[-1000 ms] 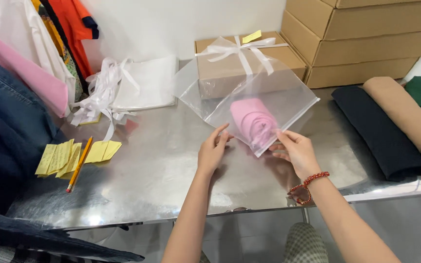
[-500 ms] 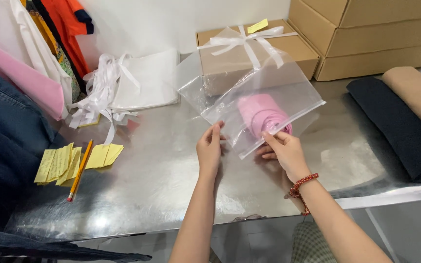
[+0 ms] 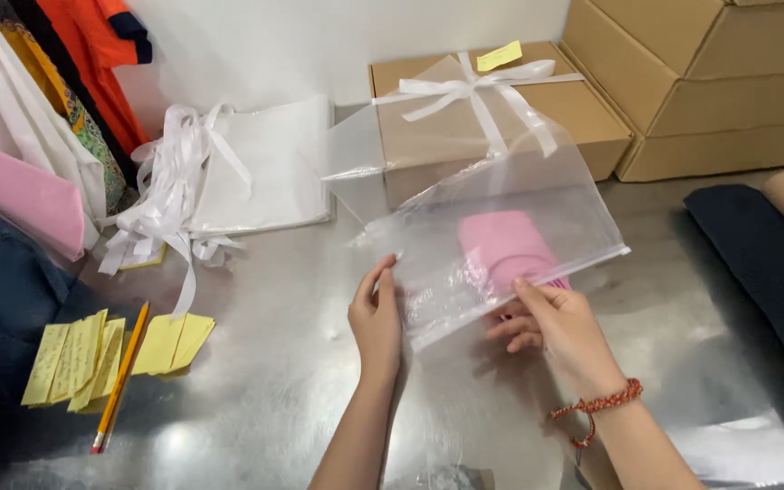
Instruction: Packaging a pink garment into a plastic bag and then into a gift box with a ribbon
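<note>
Both hands grasp the clear zip bag [image 3: 492,245] holding a pink folded cloth [image 3: 505,245], left hand [image 3: 376,318] pinching its near-left corner, right hand [image 3: 560,331] gripping the near edge, apparently mid-sealing it.

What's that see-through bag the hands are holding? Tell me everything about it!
The clear plastic bag is thin, glossy and a bit crinkled, with a straight strip along its lower edge that looks like a zip closure. Inside lies a folded pink cloth. The bag is held tilted above the shiny metal table, in front of a brown box tied with white ribbon. The left hand pinches its near corner; the right hand grips the edge strip, fingers underneath.
</note>
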